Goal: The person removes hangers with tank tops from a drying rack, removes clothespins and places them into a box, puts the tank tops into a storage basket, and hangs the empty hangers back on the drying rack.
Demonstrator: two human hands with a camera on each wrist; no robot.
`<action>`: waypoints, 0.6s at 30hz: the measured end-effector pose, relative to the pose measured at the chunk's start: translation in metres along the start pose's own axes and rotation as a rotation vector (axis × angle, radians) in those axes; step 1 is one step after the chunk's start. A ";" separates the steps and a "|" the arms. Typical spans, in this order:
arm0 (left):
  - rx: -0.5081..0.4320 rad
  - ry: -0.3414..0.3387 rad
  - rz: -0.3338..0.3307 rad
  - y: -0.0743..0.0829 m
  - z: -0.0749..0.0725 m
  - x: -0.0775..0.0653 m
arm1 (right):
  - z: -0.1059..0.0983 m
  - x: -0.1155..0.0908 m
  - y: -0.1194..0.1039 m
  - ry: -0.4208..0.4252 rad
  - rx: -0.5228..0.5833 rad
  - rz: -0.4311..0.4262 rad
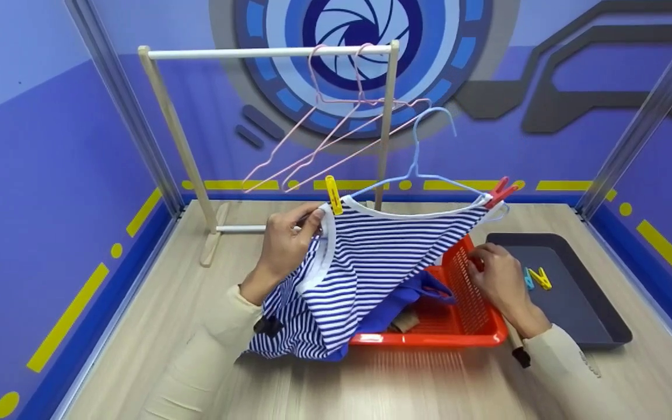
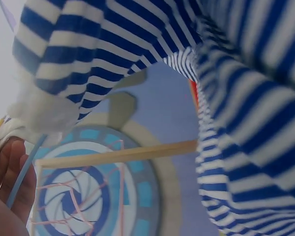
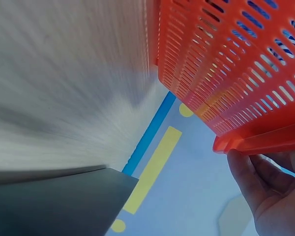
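Note:
A blue-and-white striped sleeveless top [image 1: 382, 245] hangs on a light blue hanger [image 1: 415, 169]. A yellow clothespin [image 1: 333, 195] clips one shoulder and a red clothespin [image 1: 500, 192] the other. My left hand [image 1: 289, 239] pinches the white trim and hanger end beside the yellow clothespin; in the left wrist view, its fingers [image 2: 12, 167] close round the blue hanger wire. The top drapes over the left part of a red basket [image 1: 429, 338]. My right hand [image 1: 499, 277] is loosely curled at the basket's right rim, thumb right at the edge in the right wrist view.
Behind stands a wooden rack [image 1: 385, 134] with two pink hangers [image 1: 312, 111] on its white rod. Inside the basket lies a blue garment [image 1: 391, 303]. To the right, a dark grey tray [image 1: 581, 303] holds a yellow clothespin [image 1: 541, 279] and a blue clothespin [image 1: 528, 279].

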State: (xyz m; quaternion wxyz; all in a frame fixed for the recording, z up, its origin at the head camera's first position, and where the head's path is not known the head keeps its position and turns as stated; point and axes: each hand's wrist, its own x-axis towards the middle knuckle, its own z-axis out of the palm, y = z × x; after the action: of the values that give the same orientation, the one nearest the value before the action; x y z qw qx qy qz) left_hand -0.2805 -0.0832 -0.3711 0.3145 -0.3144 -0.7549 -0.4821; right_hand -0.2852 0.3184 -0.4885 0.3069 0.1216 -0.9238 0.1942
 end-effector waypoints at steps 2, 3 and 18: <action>0.017 -0.040 -0.018 -0.006 0.002 -0.002 | 0.001 0.000 0.000 0.016 0.000 -0.012; 0.026 -0.059 -0.026 -0.008 0.003 -0.003 | 0.001 0.000 0.001 0.024 0.001 -0.019; 0.119 -0.168 -0.037 -0.032 0.018 -0.018 | 0.002 -0.001 0.000 0.057 -0.021 -0.033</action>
State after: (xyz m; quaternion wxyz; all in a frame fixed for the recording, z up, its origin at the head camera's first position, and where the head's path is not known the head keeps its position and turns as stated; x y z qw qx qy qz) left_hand -0.2971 -0.0806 -0.4083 0.2593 -0.3204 -0.8116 -0.4140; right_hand -0.2854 0.3175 -0.4902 0.3373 0.1278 -0.9146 0.1827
